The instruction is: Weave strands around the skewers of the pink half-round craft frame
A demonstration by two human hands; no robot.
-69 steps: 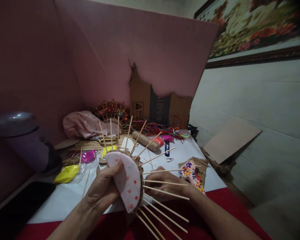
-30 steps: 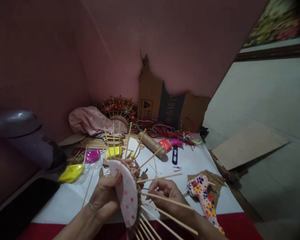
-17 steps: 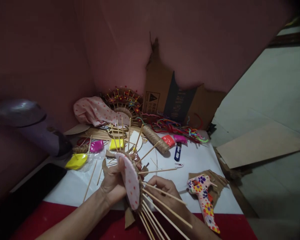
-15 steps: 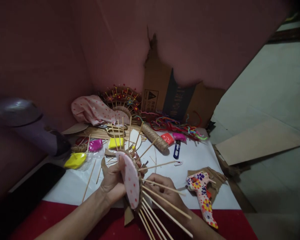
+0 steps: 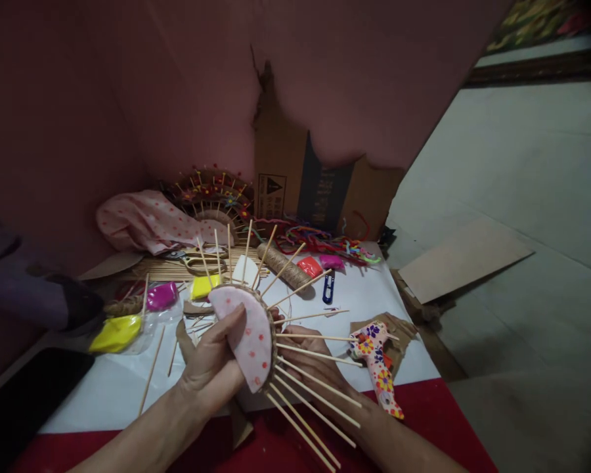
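The white-covered worktop (image 5: 374,309) runs back to a pink backdrop board (image 5: 335,85), where a torn cardboard box (image 5: 300,187) leans. Low in front of the person, over the worktop's near edge, is the fabric half-disc (image 5: 249,338), pink with red dots. It is held on edge, with thin wooden skewers (image 5: 320,397) fanning from its rim upward and to the right.

The left hand (image 5: 209,371) comes up from below. Its fingers (image 5: 229,325) are closed on the half-disc, the thumb flat across the dotted face and the rest wrapped behind. The right hand (image 5: 312,361) lies behind the skewers, its forearm reaching in from the lower right. Its fingers curl toward the back of the half-disc, and I cannot tell whether they pinch anything there.

Just right of that hand a flowered glue gun (image 5: 378,368) rests partly on a cardboard scrap. Farther back lie a twine spool (image 5: 280,264), scissors (image 5: 197,261) and a blue clipper (image 5: 328,288).
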